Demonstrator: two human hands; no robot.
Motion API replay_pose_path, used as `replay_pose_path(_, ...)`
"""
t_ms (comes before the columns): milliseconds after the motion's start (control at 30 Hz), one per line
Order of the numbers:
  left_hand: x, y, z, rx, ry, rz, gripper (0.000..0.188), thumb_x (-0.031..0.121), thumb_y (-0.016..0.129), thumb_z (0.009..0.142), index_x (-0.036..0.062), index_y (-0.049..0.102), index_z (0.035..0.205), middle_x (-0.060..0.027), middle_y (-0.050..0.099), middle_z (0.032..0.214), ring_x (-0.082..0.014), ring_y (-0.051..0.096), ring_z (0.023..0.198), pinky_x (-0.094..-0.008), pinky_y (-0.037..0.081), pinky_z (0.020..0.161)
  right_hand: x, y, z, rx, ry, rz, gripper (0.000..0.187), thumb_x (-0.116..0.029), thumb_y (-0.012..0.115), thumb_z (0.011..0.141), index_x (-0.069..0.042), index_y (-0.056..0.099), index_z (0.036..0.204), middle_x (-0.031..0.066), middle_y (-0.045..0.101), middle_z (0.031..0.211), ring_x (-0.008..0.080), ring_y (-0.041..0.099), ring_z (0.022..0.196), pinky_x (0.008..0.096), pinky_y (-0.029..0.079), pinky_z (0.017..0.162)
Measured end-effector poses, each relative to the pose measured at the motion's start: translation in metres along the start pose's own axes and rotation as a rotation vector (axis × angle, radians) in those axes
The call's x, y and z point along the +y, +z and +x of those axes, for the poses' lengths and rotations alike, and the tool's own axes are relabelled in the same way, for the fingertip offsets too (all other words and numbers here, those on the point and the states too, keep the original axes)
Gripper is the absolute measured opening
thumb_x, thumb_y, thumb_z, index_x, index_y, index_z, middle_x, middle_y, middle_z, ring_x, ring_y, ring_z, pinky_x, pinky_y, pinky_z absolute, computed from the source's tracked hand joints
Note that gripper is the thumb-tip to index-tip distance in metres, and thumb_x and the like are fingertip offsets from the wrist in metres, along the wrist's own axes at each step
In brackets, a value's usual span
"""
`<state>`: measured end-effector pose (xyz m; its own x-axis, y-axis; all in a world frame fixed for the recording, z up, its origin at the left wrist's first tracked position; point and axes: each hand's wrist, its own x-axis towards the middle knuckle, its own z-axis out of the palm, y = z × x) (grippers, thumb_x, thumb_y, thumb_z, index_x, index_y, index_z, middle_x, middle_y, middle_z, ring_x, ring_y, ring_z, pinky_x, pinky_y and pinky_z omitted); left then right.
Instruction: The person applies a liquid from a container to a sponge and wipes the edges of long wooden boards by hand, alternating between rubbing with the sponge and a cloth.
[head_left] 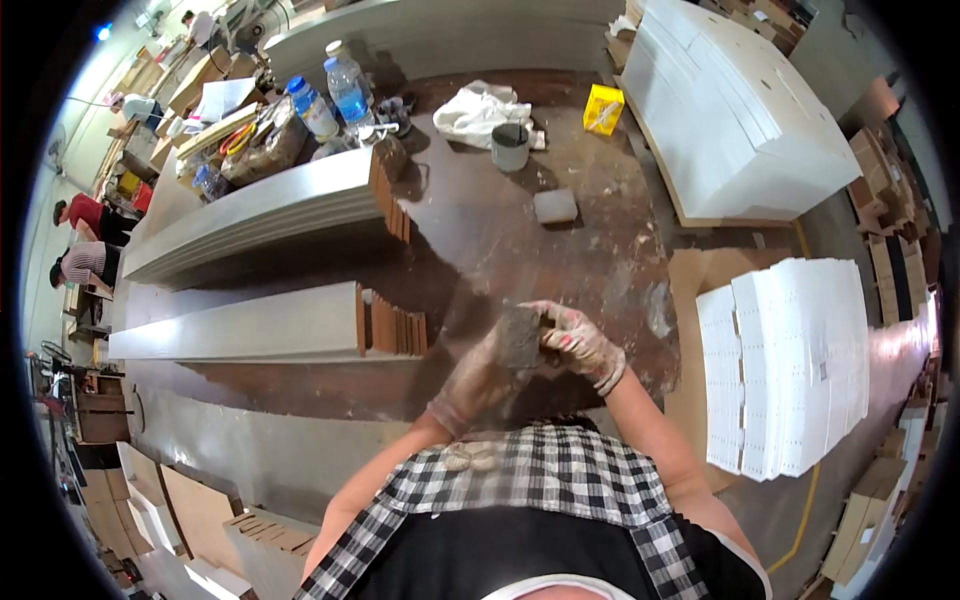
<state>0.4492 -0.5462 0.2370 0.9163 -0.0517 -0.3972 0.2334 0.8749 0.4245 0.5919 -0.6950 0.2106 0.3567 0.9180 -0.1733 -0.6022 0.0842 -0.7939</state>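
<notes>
In front of my chest I hold up a dark grey block [519,338] with a rough, dusty face. My right hand [582,346], in a thin stained glove, has its fingers closed on the block's right edge. Close against the block's left side is my left hand [474,378], gloved too; motion smears its fingers, so their grip cannot be made out. To the left of my hands lies a stack of long pale panels [240,325] with brown ends, and a second stack of such panels [260,215] lies behind it. A lighter grey block [555,207] rests on the brown table [480,250].
Farther back are a grey cup [510,147], a white cloth [484,112], a yellow box [603,109] and bottles [347,92]. White sheets are stacked at the right [790,370] and far right [740,110]. Several people work at the far left, including one in red [88,215].
</notes>
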Motion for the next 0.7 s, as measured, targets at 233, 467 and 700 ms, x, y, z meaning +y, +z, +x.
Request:
replay_pose_path(233,0.007,-0.036,0.043,-0.047,0.112,-0.253,0.049,0.037,0.056,0.103,0.0139,0.047,0.146,-0.0067,0.059,0.133,-0.0233,0.059,0.117,-0.0413,0.050,0.099,-0.081,-0.041,0.071,0.271,-0.149,-0.503,0.028,-0.009,0.060,0.096,-0.004,0.065,0.123,0.0033,0.070,0.114,0.0066,0.062,0.084,0.0245,0.052,0.073)
replay_pose_path(467,0.029,-0.022,0.066,0.279,0.307,-0.134,0.043,0.030,0.050,0.107,0.0135,0.048,0.146,-0.0053,0.054,0.143,-0.0238,0.053,0.128,-0.0443,0.048,0.103,-0.165,-0.096,0.215,0.447,-0.549,-1.484,0.035,-0.010,0.067,0.086,-0.010,0.067,0.122,0.0137,0.065,0.124,0.0321,0.061,0.117,0.0388,0.049,0.101)
replay_pose_path(700,0.029,-0.038,0.111,0.173,0.307,-0.212,0.049,0.033,0.057,0.103,0.0161,0.044,0.148,-0.0017,0.051,0.143,-0.0218,0.052,0.126,-0.0423,0.046,0.105,-0.192,-0.114,0.278,0.050,-0.291,-2.010,0.021,-0.007,0.065,0.083,-0.007,0.072,0.103,0.0167,0.068,0.111,0.0356,0.064,0.107,0.0417,0.052,0.093)
